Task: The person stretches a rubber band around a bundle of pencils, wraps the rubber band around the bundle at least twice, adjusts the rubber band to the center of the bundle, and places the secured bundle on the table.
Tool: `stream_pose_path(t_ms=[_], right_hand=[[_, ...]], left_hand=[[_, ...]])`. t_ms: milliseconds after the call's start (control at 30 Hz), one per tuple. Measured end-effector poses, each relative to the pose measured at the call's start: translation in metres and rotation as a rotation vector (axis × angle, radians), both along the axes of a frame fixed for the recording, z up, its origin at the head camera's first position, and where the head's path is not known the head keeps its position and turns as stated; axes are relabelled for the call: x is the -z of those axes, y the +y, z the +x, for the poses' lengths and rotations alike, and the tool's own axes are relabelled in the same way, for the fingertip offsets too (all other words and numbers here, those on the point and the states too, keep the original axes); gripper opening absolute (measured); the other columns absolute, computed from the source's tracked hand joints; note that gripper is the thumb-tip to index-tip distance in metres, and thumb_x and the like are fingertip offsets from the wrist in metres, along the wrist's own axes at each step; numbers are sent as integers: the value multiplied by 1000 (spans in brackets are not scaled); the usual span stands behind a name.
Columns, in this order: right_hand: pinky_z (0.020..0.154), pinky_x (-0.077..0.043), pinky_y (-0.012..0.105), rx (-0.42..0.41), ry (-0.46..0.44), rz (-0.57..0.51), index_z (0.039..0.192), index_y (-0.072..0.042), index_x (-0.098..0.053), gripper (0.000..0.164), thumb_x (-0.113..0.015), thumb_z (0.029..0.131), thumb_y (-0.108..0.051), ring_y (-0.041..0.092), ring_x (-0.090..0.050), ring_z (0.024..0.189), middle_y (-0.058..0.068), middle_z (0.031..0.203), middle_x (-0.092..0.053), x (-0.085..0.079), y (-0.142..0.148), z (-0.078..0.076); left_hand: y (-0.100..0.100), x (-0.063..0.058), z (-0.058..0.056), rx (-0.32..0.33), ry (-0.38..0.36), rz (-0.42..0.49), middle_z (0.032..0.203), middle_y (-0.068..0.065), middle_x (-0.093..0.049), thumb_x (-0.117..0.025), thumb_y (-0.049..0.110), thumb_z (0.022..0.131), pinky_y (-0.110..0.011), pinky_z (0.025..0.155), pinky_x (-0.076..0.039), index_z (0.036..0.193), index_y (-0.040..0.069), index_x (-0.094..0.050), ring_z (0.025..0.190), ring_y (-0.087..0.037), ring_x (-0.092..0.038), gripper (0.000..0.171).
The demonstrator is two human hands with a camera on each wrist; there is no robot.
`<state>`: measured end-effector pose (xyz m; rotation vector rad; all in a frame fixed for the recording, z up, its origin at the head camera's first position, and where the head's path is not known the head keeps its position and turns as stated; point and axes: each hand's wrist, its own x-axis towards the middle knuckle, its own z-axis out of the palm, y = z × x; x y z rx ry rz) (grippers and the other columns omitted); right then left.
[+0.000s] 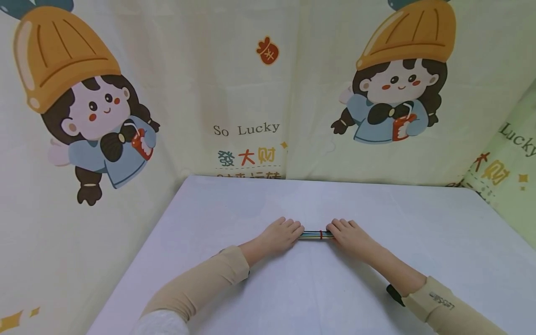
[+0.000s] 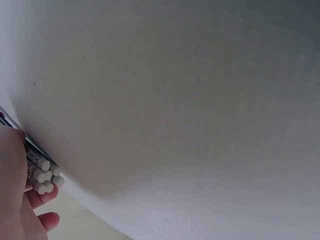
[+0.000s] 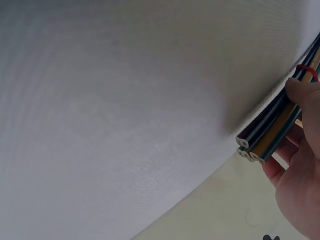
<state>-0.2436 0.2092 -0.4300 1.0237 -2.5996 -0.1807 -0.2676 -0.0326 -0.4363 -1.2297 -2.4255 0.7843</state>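
Observation:
A bundle of pencils (image 1: 310, 235) lies crosswise at the middle of the white table, bound by a red band (image 1: 321, 235). My left hand (image 1: 281, 235) grips the bundle's left part, and my right hand (image 1: 351, 236) holds its right part close to the band. White eraser ends (image 2: 42, 175) stick out past the left hand in the left wrist view. From the right hand, in the right wrist view, dark, yellow and green pencil shafts (image 3: 274, 122) protrude with flat, unsharpened ends. The hands hide parts of the bundle in the head view.
The white tabletop (image 1: 251, 200) spreads around both hands. Behind it and at the left hangs a cream curtain (image 1: 234, 83) printed with cartoon figures and lettering, meeting the table's far edge. Another printed cloth (image 1: 515, 186) hangs at the right.

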Motion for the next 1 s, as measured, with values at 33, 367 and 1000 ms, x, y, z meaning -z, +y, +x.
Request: stream_pose_path(t_ms=[33, 367, 1000], right_hand=[[67, -43, 35, 7, -16, 4, 97, -9, -50, 22, -66, 83, -17, 19, -49, 80, 3, 90, -48, 0, 0, 0], [67, -43, 37, 39, -98, -11, 101, -8, -51, 23, -64, 84, -15, 21, -49, 83, 4, 93, -49, 2, 0, 0], [72, -43, 40, 52, -142, -32, 107, -8, -55, 30, -68, 81, -15, 23, -52, 86, 4, 93, -51, -7, 1, 2]], left_hand=[[1, 0, 0, -4, -9, -4, 114, 5, -45, -29, 33, 99, -23, 77, -34, 125, 19, -40, 92, -9, -42, 32], [1, 3, 2, -37, -31, 22, 110, 6, -46, -31, 36, 99, -23, 76, -35, 123, 20, -41, 92, -9, -45, 31], [2, -2, -2, -103, -161, 67, 121, 5, -47, -35, 40, 97, -27, 86, -35, 134, 21, -37, 106, -11, -45, 42]])
